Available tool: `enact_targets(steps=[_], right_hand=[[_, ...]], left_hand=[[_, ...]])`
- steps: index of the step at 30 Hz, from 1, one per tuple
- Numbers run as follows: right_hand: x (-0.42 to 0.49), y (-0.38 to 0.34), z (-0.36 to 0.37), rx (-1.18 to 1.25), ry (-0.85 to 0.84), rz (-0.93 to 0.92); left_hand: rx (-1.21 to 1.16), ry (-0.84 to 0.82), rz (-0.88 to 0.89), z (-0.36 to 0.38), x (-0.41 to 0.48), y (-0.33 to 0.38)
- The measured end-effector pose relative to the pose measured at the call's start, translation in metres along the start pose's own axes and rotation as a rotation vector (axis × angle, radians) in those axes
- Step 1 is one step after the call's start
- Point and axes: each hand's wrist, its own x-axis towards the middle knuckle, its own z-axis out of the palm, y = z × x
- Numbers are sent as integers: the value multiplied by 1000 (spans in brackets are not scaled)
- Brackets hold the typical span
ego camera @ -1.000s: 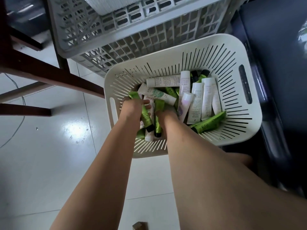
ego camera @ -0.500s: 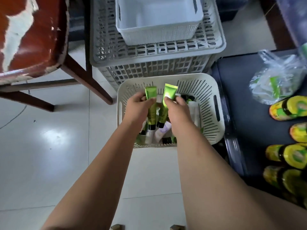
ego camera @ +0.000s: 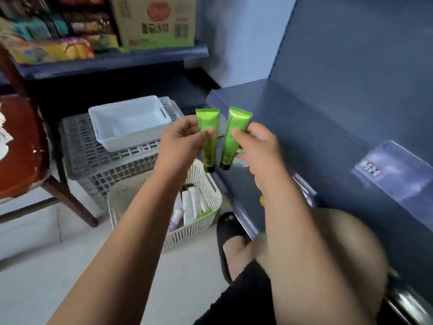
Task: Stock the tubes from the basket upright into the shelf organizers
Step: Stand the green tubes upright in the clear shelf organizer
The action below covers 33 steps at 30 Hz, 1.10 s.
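My left hand (ego camera: 185, 141) pinches a green tube (ego camera: 208, 137) with its black cap pointing down. Right beside it, my right hand (ego camera: 259, 146) pinches a second green tube (ego camera: 234, 137), also cap down. Both tubes hang in the air above the floor, at the edge of the dark blue shelf (ego camera: 304, 127). Below my forearms stands the cream slatted basket (ego camera: 131, 198) on the floor, with several white, purple and green tubes (ego camera: 189, 205) lying in it. No shelf organizer is clearly in view.
A grey crate (ego camera: 93, 160) with a white bin (ego camera: 131, 123) on top stands behind the basket. A red-seated wooden chair (ego camera: 21, 146) is at the left. A far shelf holds packets and a cardboard box (ego camera: 157, 22). My sandalled foot (ego camera: 230, 240) is by the shelf base.
Both hands have risen out of the basket, each with a green tube, and moved up and right to the shelf edge. The view has lifted from the basket to the shelves.
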Motion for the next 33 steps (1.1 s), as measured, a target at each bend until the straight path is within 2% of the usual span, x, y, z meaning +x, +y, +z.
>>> enact_targets(steps=[4,11,17,20,26,33], right_hand=[[-40,-23,-83,-105,204,-211],[-132,-74,-242,-224,503,-423],[-231,-60,-355,-301,757,-429],[-269,-38,-387,-252,860,-452],[-309,16,-426,-160,1175,-432],[-289,54,-450,-116,1176,-465]], left_hand=[[-13,-139,55,68,-19,39],[-129,-462,93,211,-76,74],[-182,-775,118,316,-156,69],[-195,-883,95,357,-191,57],[-290,-958,72,414,-239,19],[-275,-945,129,461,-213,-30]])
